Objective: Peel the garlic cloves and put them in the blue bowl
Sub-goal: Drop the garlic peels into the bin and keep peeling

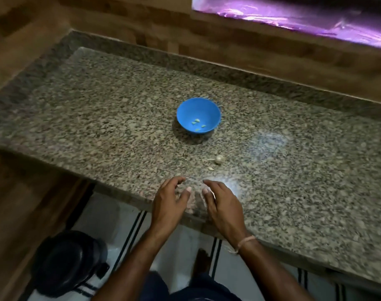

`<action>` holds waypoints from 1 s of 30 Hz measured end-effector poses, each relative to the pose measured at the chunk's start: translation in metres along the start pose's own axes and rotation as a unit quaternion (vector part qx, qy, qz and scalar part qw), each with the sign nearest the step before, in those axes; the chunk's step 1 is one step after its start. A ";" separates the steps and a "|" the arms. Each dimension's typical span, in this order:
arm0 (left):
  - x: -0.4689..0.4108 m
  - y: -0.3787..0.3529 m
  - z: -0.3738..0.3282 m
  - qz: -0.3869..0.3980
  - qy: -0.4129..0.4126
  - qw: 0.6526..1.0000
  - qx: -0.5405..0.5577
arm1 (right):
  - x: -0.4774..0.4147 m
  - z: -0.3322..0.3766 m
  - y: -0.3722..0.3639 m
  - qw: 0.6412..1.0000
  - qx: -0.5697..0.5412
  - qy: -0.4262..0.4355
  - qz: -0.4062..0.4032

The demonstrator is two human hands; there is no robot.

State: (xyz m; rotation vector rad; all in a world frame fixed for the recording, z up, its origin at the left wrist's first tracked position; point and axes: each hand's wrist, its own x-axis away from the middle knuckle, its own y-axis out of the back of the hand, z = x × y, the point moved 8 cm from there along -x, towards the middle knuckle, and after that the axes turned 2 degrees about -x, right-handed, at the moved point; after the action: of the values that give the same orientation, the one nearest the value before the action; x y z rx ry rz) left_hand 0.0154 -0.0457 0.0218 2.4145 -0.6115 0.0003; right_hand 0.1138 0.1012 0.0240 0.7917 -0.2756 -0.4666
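A blue bowl (198,115) stands in the middle of the granite counter (98,109), with a few small pale peeled cloves (197,123) lying in its bottom. In front of it and slightly right lies a small white garlic bulb (219,159) with a loose clove (211,169) beside it. My left hand (168,200) and my right hand (222,203) hover side by side over the counter's near edge, fingers loosely spread and holding nothing. Both hands are well short of the garlic and the bowl.
A wooden wall runs behind the counter, with a purple-lit opening (294,20) at the top right. Below the counter's front edge there is tiled floor and a dark round stool (68,261) at the lower left.
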 end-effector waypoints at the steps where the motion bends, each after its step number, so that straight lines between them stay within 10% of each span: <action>1: -0.007 -0.010 -0.005 0.010 0.000 1.000 -0.008 | -0.006 -0.008 0.005 1.000 0.002 -0.006 0.000; 19: -0.110 -0.093 -0.025 0.082 -0.137 0.971 -0.180 | -0.128 -0.075 0.030 0.974 0.197 -0.111 0.011; 30: -0.199 -0.005 -0.095 -0.103 -0.149 0.967 -0.178 | -0.125 -0.069 0.030 0.974 0.183 -0.128 -0.028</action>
State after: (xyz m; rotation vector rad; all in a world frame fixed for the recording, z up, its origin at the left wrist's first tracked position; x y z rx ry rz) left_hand -0.1456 0.0987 0.0645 2.1259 -0.4425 -0.5255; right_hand 0.0426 0.2244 -0.0079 1.1014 -0.5912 -0.5809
